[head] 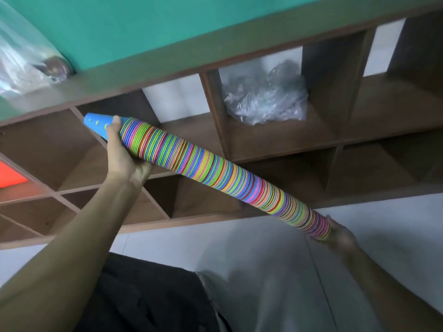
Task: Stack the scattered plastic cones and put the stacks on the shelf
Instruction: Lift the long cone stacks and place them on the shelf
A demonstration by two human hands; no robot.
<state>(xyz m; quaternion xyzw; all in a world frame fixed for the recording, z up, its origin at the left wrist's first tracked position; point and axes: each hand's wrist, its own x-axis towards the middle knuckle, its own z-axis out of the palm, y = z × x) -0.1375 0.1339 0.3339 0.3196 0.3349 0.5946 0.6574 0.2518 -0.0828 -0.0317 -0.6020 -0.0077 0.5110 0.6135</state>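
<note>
A long stack of many-coloured plastic cones (215, 173) hangs in the air, slanting from upper left to lower right, in front of a brown wooden cubby shelf (275, 149). A blue cone (96, 124) caps its upper left end, close to a shelf compartment. My left hand (124, 156) grips the stack from below near that blue tip, thumb over the top. My right hand (340, 236) holds the lower right end of the stack, its fingers wrapped round the base and partly blurred.
A crumpled clear plastic bag (266, 99) fills one upper compartment. Another plastic bag (26, 61) lies on the shelf top at the left, against the green wall (119, 27). An orange-red object (9, 174) shows in a left compartment. Grey floor (251, 259) lies below.
</note>
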